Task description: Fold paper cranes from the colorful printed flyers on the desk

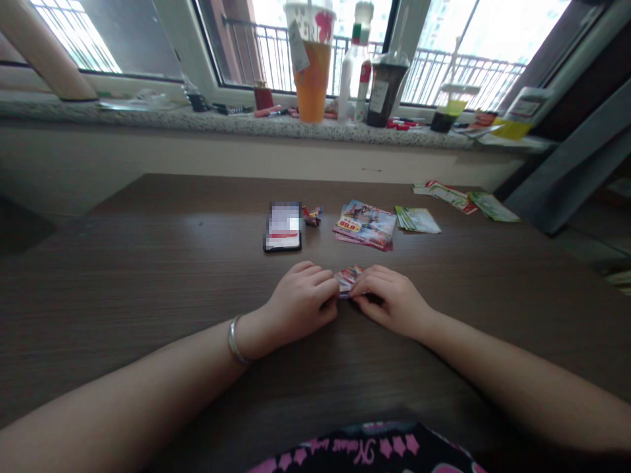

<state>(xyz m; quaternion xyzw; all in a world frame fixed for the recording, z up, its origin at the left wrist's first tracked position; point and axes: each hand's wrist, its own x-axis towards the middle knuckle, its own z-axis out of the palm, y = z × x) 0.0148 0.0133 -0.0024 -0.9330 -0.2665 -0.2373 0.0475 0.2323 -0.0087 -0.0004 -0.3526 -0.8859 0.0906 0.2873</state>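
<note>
Between my two hands, low over the dark wooden table (162,289), is a small piece of colourful printed paper (349,278), which looks folded. My left hand (306,299), with a silver bangle on its wrist, is closed on the paper's left edge. From the other side my right hand (392,297) pinches the right part between thumb and fingers. Parts of the paper are hidden behind my fingers. Just beyond lies a stack of glossy printed leaflets (367,223). A small folded colourful paper piece (312,216) sits beside a phone (282,227).
Green-and-white printed papers (418,220) lie right of the stack, with more leaflets (453,197) near the far right edge. Along the stone windowsill (221,125) stand a large cup of orange drink (312,82), a clear bottle (355,72), a dark cup (385,92) and other small items.
</note>
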